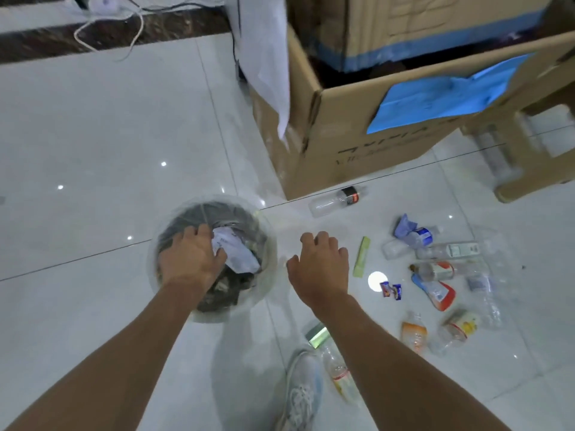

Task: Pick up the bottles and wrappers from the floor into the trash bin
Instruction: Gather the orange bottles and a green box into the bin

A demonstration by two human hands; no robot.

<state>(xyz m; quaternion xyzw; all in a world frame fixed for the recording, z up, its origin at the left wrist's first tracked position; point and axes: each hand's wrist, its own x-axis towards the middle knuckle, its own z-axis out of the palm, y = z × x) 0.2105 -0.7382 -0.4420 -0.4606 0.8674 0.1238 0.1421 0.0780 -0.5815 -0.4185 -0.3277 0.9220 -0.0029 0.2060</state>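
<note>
My left hand (191,258) reaches into the round trash bin (270,275), fingers pinched on a white paper wrapper (239,255). My right hand (322,264) hovers empty above the floor tiles (93,150), fingers loosely spread. Just right lies a green wrapper (362,257), then a scatter of plastic bottles (448,250) (mostly clear, some crushed), below a cardboard box (389,126).

Left hand (189,259) fingertips hidden inside trash bin (267,275); box print (382,144) blurred.
</note>
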